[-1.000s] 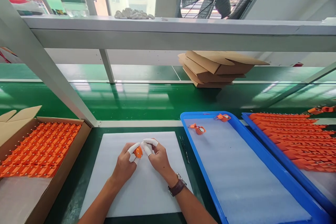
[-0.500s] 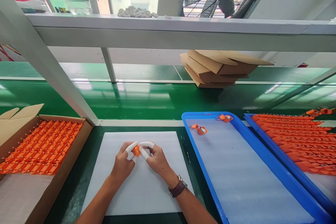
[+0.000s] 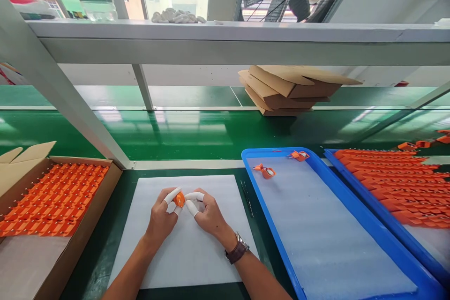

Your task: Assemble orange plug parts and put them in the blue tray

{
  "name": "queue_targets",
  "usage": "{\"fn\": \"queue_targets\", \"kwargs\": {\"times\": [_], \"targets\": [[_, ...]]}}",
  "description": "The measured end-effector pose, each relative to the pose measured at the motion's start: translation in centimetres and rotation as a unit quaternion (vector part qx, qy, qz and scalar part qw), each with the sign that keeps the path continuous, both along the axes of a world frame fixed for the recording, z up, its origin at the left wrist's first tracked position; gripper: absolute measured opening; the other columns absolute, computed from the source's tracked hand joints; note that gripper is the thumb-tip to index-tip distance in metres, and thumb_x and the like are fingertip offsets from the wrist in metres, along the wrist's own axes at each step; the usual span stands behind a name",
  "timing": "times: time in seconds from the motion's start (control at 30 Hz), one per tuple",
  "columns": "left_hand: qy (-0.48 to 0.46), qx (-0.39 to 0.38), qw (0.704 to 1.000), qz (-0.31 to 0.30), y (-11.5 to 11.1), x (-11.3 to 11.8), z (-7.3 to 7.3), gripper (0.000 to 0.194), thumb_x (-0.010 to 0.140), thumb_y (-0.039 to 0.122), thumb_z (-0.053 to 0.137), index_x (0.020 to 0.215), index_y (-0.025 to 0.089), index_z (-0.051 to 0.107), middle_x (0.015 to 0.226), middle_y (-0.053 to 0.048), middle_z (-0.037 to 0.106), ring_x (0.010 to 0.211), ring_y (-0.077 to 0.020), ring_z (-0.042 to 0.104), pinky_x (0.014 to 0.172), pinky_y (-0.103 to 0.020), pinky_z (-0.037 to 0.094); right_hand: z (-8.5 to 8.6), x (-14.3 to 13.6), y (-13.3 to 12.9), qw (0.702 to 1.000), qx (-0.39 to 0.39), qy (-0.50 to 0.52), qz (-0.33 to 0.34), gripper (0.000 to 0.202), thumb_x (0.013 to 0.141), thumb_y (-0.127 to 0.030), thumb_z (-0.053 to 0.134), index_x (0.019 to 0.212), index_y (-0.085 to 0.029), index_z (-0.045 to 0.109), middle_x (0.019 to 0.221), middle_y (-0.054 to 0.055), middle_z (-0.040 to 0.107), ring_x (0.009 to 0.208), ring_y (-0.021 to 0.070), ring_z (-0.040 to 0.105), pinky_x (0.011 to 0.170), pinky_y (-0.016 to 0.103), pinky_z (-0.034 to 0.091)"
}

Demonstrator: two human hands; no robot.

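My left hand (image 3: 162,215) is closed, thumb and finger pinching a small orange plastic part (image 3: 179,199) above the white sheet (image 3: 190,262). My right hand (image 3: 208,213) meets the part's right edge with bent fingertips drawn together; anything small between them is hidden. White finger cots cover the fingertips I use on both hands. Two orange pieces, one a loose part (image 3: 268,173) and the other a similar part (image 3: 299,155), lie at the far end of the blue tray (image 3: 277,239), right of my hands.
A cardboard box (image 3: 94,206) at left holds rows of orange parts (image 3: 56,197). Far right, a second blue tray (image 3: 379,211) carries many more. Thin dark tweezers (image 3: 247,199) lie beside the sheet. Folded cartons (image 3: 288,89) are stacked behind the metal frame (image 3: 225,50).
The view has shifted slightly. My right fingertips have drawn a little away from the orange part, showing more of it; my left hand still pinches it.
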State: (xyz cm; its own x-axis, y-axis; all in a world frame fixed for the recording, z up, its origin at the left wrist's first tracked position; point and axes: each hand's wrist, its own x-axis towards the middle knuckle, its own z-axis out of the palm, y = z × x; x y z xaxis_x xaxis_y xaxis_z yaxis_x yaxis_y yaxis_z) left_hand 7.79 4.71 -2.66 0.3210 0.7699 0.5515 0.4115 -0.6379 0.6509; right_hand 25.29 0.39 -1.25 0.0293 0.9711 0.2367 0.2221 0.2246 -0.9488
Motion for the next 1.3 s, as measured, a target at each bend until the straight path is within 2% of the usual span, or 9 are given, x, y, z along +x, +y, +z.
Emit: {"fn": "queue_targets", "kwargs": {"times": [0.4, 0.7, 0.77, 0.93, 1.03, 1.2, 1.3], "targets": [[0.009, 0.040, 0.999, -0.029, 0.0, -0.1, -0.9, 0.054, 0.090, 0.002, 0.053, 0.137, 0.029, 0.056, 0.117, -0.007, 0.065, 0.107, -0.0228, 0.067, 0.086, -0.040, 0.063, -0.4, -0.3, 0.2, 0.998, -0.053, 0.003, -0.016, 0.013, 0.086, -0.023, 0.062, 0.092, -0.020, 0.073, 0.089, 0.003, 0.070, 0.071, 0.0158, 0.061, 0.061, 0.027, 0.050], [0.019, 0.033, 0.997, -0.060, 0.1, -0.5, -1.5, 0.068, 0.082, -0.006, 0.045, 0.140, 0.029, 0.053, 0.119, -0.008, 0.064, 0.111, -0.0238, 0.065, 0.089, -0.042, 0.061, -1.1, -0.6, 0.2, 0.998, -0.059, 0.031, -0.019, 0.019, 0.082, -0.021, 0.062, 0.098, -0.020, 0.073, 0.092, 0.003, 0.070, 0.073, 0.0157, 0.062, 0.063, 0.026, 0.050], [0.022, 0.021, 0.997, -0.072, 0.0, -0.3, -1.5, 0.065, 0.083, -0.005, 0.047, 0.138, 0.028, 0.055, 0.119, -0.008, 0.064, 0.111, -0.0234, 0.065, 0.088, -0.040, 0.061, -1.0, -0.5, 0.3, 0.997, -0.060, 0.042, -0.029, 0.020, 0.082, -0.022, 0.062, 0.098, -0.020, 0.073, 0.091, 0.003, 0.069, 0.073, 0.0157, 0.062, 0.063, 0.026, 0.051], [0.039, -0.028, 0.995, -0.092, -0.7, 0.5, -1.1, 0.051, 0.087, 0.005, 0.058, 0.132, 0.028, 0.059, 0.111, -0.005, 0.067, 0.096, -0.0193, 0.067, 0.075, -0.031, 0.061, -0.5, 0.2, 0.9, 0.990, -0.071, 0.078, -0.089, 0.019, 0.083, -0.030, 0.066, 0.098, -0.020, 0.074, 0.092, 0.004, 0.069, 0.080, 0.0178, 0.063, 0.069, 0.028, 0.054], [0.040, -0.046, 0.995, -0.080, -0.9, 0.7, -0.9, 0.050, 0.088, 0.005, 0.058, 0.133, 0.028, 0.059, 0.113, -0.005, 0.067, 0.097, -0.0191, 0.067, 0.077, -0.031, 0.060, -0.3, 1.0, 1.2, 0.983, -0.092, 0.105, -0.122, 0.024, 0.084, -0.036, 0.068, 0.100, -0.019, 0.074, 0.093, 0.006, 0.071, 0.078, 0.0188, 0.065, 0.067, 0.030, 0.056], [0.038, -0.059, 0.996, -0.045, -0.5, 0.2, -1.0, 0.046, 0.088, 0.007, 0.058, 0.130, 0.026, 0.059, 0.115, -0.006, 0.066, 0.096, -0.0193, 0.068, 0.077, -0.031, 0.060, -0.3, 1.2, 1.2, 0.977, -0.132, 0.126, -0.108, 0.032, 0.081, -0.039, 0.072, 0.104, -0.017, 0.074, 0.091, 0.007, 0.074, 0.066, 0.0169, 0.065, 0.059, 0.030, 0.057], [0.038, -0.066, 0.996, -0.038, -0.4, 0.0, -1.1, 0.045, 0.088, 0.007, 0.058, 0.129, 0.026, 0.060, 0.116, -0.006, 0.066, 0.097, -0.0195, 0.068, 0.078, -0.031, 0.060, -0.6, 0.7, 1.0, 0.979, -0.141, 0.123, -0.086, 0.034, 0.081, -0.039, 0.072, 0.107, -0.017, 0.073, 0.092, 0.008, 0.074, 0.068, 0.0175, 0.067, 0.061, 0.030, 0.057]]}}
